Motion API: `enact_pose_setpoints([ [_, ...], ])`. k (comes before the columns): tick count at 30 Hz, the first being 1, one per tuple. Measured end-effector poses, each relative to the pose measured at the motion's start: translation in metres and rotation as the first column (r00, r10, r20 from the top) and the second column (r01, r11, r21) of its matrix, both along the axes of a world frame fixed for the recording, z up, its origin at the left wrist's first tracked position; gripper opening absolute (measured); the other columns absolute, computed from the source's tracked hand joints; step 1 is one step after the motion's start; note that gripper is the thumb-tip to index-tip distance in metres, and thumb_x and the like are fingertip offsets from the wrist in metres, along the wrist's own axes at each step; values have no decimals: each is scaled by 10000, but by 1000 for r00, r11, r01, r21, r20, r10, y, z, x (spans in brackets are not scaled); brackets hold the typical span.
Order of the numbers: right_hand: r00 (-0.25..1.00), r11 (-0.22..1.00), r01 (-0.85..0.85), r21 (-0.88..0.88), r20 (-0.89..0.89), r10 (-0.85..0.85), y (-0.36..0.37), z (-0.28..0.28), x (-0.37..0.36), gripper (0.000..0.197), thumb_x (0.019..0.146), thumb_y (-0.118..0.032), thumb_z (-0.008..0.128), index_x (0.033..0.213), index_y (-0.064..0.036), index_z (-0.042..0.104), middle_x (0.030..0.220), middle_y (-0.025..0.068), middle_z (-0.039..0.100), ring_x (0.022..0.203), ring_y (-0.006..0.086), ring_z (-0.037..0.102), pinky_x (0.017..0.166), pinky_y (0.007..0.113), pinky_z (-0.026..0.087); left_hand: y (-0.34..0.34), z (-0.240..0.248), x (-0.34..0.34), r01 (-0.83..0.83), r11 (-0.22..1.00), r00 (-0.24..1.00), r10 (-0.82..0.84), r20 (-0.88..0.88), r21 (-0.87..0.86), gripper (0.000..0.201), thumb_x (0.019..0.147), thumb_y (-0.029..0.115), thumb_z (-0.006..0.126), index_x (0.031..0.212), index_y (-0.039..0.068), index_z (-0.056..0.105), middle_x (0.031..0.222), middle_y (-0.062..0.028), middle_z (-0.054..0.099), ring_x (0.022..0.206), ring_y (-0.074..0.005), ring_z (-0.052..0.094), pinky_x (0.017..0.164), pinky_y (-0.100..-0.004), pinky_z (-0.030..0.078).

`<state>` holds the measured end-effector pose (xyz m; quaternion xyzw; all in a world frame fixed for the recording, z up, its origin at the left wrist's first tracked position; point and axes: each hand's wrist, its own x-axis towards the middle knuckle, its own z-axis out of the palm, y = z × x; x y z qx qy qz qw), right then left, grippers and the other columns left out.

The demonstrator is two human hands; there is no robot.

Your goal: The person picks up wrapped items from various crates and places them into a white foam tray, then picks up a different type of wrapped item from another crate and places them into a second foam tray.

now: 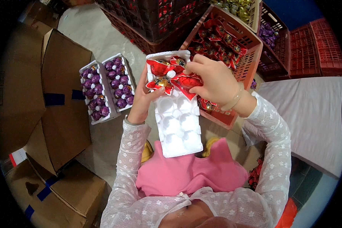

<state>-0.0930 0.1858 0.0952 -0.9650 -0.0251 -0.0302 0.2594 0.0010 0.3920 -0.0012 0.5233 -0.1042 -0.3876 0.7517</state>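
I had a long white foam tray with two columns of round cups (178,113) in front of me, at the centre of the frame, and I judged it less than half filled. Three balls in shiny red and gold foil (159,68) sat at its top end, and my right hand (217,78), thumb and fingers closed in a pinch, had hold of a fourth red foil ball (188,81) at the next cup on the right (whether it was fully seated, I couldn't tell). My left hand (141,99) was clamped round the tray's left edge, its thumb over the lower-left ball. The six cups below, toward the bottom of the frame, were bare and left to do. Two shorter-looking white foam trays (110,99) packed with purple foil balls (118,82) lay at the left, seemingly finished, while an orange-red plastic crate (224,118) at the upper right held plenty more red ones
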Motion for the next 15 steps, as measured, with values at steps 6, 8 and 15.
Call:
enact_pose_setpoints([
  [6,965,951,-99,-294,205,164,28,-34,7,91,700,-106,635,786,-81,644,882,107,547,727,258,633,615,369,523,0,0,0,13,999,999,-14,31,32,926,755,11,699,1507,88,164,1390,-101,447,1160,-193,548,932,-318,485],
  [8,964,938,-106,-331,195,178,32,-41,8,62,704,-108,625,755,-84,650,875,99,547,728,251,633,621,362,526,1,-1,0,5,999,1000,-6,31,33,930,748,11,704,1506,85,169,1400,-98,436,1167,-191,541,940,-318,480],
  [15,987,944,-149,-293,12,159,20,-17,14,55,723,-108,645,772,-89,658,822,94,629,784,250,658,671,375,520,-2,1,-1,-22,999,999,21,24,32,905,741,-12,681,1493,45,182,1378,-121,455,1197,-213,517,1000,-336,426],
])
